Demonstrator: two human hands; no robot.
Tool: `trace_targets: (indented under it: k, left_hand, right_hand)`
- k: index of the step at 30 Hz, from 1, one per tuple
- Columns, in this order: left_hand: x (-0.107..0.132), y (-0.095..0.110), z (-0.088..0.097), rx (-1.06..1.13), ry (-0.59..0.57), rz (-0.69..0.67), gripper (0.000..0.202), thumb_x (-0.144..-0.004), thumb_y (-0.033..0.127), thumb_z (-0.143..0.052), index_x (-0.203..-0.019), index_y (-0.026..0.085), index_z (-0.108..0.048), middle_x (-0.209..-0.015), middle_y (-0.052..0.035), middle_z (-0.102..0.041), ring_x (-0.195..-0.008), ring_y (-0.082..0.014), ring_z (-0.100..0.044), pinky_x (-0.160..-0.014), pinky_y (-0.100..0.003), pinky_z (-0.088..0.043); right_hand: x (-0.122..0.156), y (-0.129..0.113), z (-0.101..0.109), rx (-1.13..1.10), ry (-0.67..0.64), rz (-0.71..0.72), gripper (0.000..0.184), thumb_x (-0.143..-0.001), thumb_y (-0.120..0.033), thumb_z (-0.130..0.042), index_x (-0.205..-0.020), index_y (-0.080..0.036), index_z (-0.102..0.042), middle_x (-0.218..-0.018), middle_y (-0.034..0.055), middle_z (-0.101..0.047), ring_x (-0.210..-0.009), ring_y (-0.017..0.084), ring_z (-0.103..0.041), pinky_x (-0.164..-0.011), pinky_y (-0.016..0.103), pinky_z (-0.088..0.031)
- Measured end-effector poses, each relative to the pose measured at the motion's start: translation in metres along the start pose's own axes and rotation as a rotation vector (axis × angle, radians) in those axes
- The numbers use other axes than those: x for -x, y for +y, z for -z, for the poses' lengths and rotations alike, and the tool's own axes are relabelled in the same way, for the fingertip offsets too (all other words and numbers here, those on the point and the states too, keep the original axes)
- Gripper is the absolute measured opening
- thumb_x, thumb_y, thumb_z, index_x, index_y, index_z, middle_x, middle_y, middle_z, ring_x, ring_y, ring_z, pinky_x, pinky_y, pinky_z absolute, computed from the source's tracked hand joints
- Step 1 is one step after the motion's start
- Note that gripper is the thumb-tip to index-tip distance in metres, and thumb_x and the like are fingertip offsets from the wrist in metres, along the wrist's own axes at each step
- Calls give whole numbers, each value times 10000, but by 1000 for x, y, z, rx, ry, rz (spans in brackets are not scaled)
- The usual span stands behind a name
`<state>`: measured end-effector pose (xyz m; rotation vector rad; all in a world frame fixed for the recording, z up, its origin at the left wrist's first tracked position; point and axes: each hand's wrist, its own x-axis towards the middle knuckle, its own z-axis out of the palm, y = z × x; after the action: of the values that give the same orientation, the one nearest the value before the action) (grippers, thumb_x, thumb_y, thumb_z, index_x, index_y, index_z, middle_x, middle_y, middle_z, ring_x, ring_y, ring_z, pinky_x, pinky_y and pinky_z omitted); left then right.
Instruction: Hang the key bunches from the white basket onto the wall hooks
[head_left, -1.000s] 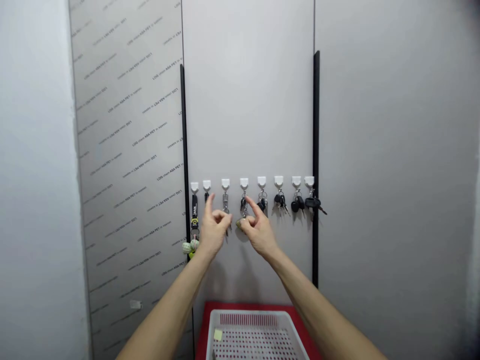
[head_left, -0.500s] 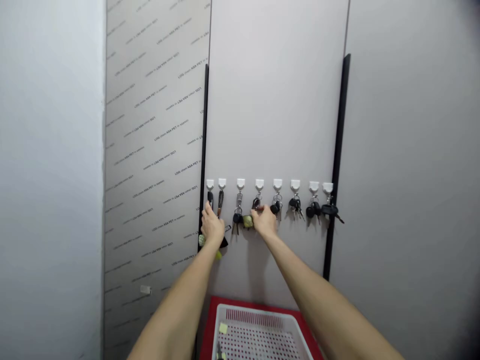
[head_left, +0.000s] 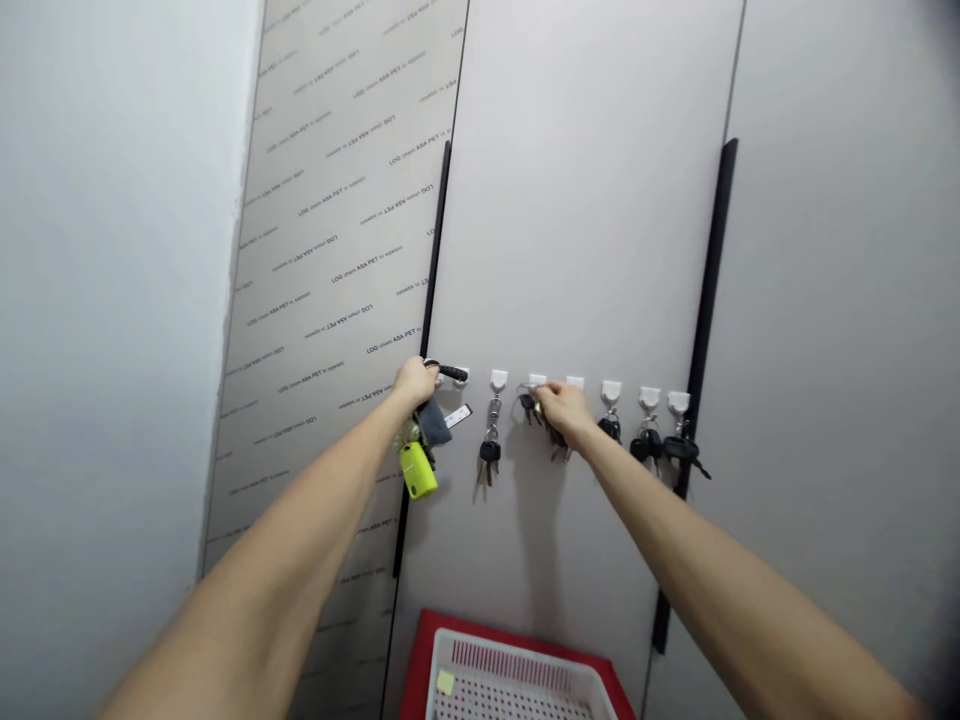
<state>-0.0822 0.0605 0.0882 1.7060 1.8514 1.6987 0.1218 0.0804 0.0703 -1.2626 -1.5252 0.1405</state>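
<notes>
At the left end of a row of white wall hooks, my left hand point(head_left: 416, 382) is closed on a keychain with a black braided strap point(head_left: 452, 373). Below it dangle a yellow-green fob point(head_left: 418, 470) and a dark grey pouch-like piece point(head_left: 433, 424). My right hand point(head_left: 568, 410) pinches a key ring point(head_left: 527, 392) at a hook point(head_left: 538, 380) near the middle; dark-headed keys point(head_left: 526, 404) hang beside the fingers. Between the hands, another bunch of keys point(head_left: 490, 452) hangs from its own hook point(head_left: 499, 379). My right hand partly covers the keys behind it.
More key bunches point(head_left: 646, 444) hang from hooks to the right. Long black handles point(head_left: 436, 250) run up the panel's two sides. Below, a white perforated basket point(head_left: 517, 655) stands on a red surface point(head_left: 420, 650), with a pale yellow note point(head_left: 445, 683) inside.
My left hand has lifted the strap keychain, and its yellow-green fob now shows fully. My right hand has moved up to hook height with the key ring. The view has tilted and shifted.
</notes>
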Motion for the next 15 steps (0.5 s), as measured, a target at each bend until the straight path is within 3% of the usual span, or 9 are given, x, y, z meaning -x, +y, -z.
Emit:
trace_targets:
  k: [2,3,8,12,15]
  left_hand:
    - [-6,1,9,-40,-53,-4,105,-554,200,-512,-595,108,-541,-546,-46,-540,-527,-130,-485,-452,-198,-321]
    - [-8,1,13,-53,-69,-12,105,-555,204,-512,-591,112,-547,-535,-41,-538,-524,-130,-484,-452,-198,-319]
    - [-8,7,21,-95,-10,-92,235,-677,222,-338,-756,160,-551,-617,-15,-547,-522,-96,-462,-454,-184,-317]
    - [0,8,10,-129,-187,-179,147,-607,212,-457,-662,129,-565,-464,14,-481,-415,-68,-398,-413,-175,-300]
    - [9,7,-1,-114,-266,-205,105,-577,189,-496,-634,135,-566,-400,43,-435,-374,-50,-366,-404,-164,-303]
  right_hand:
    - [0,-7,7,113,-190,-31,140,-547,-233,-447,-555,-132,-543,-429,-16,-457,-436,83,-407,-430,179,-291]
    - [1,-10,9,125,-220,-33,125,-541,-229,-457,-540,-133,-537,-420,-21,-446,-427,77,-399,-424,176,-286]
    - [17,-13,1,-111,-233,12,176,-574,-278,-441,-639,-134,-519,-457,-34,-440,-401,53,-377,-395,161,-281]
    - [32,-3,-27,-45,-225,-51,367,-515,-296,-511,-842,-129,-498,-543,-1,-505,-462,83,-444,-434,181,-320]
    - [39,2,-50,135,-186,-65,364,-500,-407,-509,-758,-152,-544,-632,46,-543,-584,140,-491,-494,219,-338]
